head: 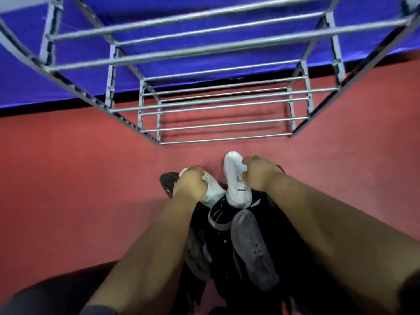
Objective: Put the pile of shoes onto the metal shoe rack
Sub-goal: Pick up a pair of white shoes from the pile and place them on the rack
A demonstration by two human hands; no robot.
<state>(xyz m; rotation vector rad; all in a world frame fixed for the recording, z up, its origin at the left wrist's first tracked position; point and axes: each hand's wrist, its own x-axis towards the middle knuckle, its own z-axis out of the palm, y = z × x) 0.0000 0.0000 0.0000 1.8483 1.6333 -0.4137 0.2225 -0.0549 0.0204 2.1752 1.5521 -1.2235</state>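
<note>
On the red floor (68, 169), just before the metal shoe rack (216, 110), the pile of shoes (227, 244) (mostly dark, one grey sole turned up) lies between the person's forearms. The left hand (192, 183) curls its fingers round one white sneaker (213, 190) and the right hand (261, 173) grips a second white sneaker (235, 178), both at the pile's far end, near the rack's lowest bars but apart from them. Blue cloth (181, 64) hangs behind the rack.

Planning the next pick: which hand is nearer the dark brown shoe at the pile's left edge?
Left. The left hand is directly beside the dark brown shoe, on its right; the right hand is farther right.
</note>
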